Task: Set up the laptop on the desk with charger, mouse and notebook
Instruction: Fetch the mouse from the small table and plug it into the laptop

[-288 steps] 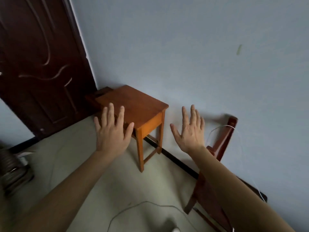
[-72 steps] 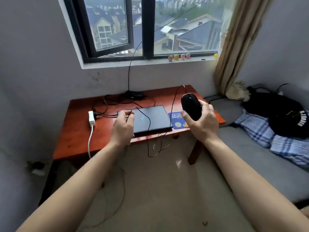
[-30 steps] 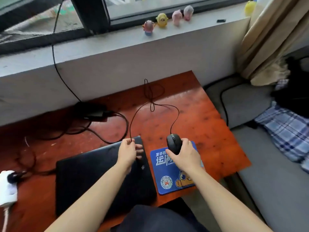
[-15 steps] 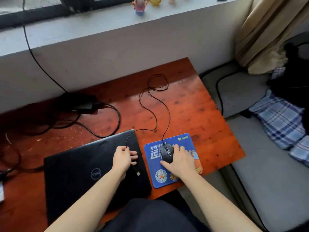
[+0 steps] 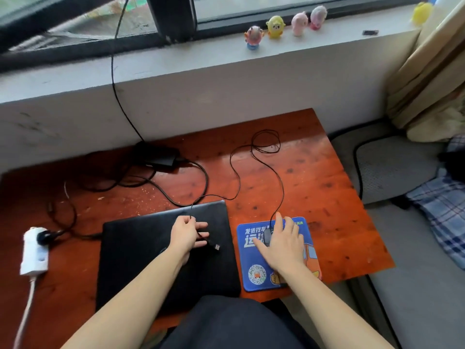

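Note:
A closed black laptop (image 5: 141, 248) lies flat on the red wooden desk (image 5: 314, 185). My left hand (image 5: 187, 234) rests over its lid, pinching the mouse cable near its USB plug (image 5: 217, 247). To the right lies a blue mouse pad (image 5: 254, 275). My right hand (image 5: 283, 244) lies flat over the black mouse (image 5: 267, 236), which is mostly hidden beneath it. The mouse cable (image 5: 266, 157) loops across the desk behind. A black charger brick (image 5: 157, 154) sits at the back near the wall. No notebook is in view.
A white power strip (image 5: 34, 250) with a black plug lies at the desk's left. Cables tangle behind the laptop. Small toy figures (image 5: 275, 25) stand on the windowsill. A grey couch (image 5: 402, 260) with a plaid cloth is to the right.
My right hand has flattened over the mouse on the pad. My left hand now shows the USB plug hanging from its fingers. The view tilted up toward the window.

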